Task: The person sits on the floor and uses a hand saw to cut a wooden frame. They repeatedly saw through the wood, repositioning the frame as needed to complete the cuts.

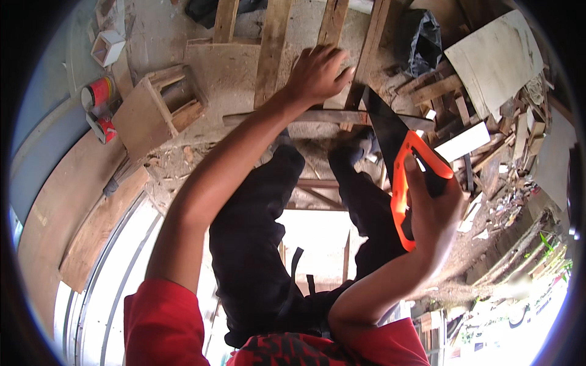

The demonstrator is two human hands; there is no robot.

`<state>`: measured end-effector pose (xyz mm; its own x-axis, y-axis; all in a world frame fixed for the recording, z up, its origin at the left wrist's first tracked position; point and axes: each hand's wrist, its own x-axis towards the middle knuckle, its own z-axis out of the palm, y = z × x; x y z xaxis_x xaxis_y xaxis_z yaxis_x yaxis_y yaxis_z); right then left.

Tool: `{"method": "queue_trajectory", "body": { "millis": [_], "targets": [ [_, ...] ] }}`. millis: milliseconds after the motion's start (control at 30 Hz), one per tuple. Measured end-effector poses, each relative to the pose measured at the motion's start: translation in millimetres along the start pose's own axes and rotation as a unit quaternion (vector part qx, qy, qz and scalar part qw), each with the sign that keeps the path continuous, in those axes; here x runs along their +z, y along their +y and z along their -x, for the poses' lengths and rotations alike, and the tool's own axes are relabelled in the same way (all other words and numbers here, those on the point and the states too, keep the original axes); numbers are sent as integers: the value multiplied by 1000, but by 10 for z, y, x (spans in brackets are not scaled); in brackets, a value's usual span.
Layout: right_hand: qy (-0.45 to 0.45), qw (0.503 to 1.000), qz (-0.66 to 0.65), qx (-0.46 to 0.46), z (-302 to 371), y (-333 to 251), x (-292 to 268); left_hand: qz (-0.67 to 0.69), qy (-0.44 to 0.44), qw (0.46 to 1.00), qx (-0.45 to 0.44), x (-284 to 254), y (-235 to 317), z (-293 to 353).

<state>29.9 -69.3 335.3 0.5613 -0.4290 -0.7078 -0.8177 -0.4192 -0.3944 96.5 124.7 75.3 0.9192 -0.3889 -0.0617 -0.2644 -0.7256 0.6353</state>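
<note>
The right hand clamps a tapered, orange-handled handsaw; the left hand, grip unclear, overlaps rough, straight-edged planks with floor between.

Gaps between slats, saw rightward

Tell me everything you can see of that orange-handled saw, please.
The saw has a bright orange, plastic-looking handle with dark parts and a dark, metal-looking blade narrowing toward its tip. The right hand grips the handle. The blade slants up and left in view, overlapping a long bar; whether they touch is unclear. Its teeth cannot be made out.
</note>
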Motion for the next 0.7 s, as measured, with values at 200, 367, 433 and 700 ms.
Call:
{"method": "queue_trajectory", "body": {
  "millis": [200,367,433,700],
  "targets": [
    [-51,995,-85,1,365,332,31,-185,-58,981,-3,178,224,1068],
    [-93,992,-89,-1,493,662,-70,-220,-121,966,-64,338,315,1091],
    [-112,990,-85,0,445,813,-162,-244,-143,955,-89,329,408,1073],
    [-186,962,-178,94,327,966,-269,-143,-185,966,-114,53,586,643]
  ]
}}
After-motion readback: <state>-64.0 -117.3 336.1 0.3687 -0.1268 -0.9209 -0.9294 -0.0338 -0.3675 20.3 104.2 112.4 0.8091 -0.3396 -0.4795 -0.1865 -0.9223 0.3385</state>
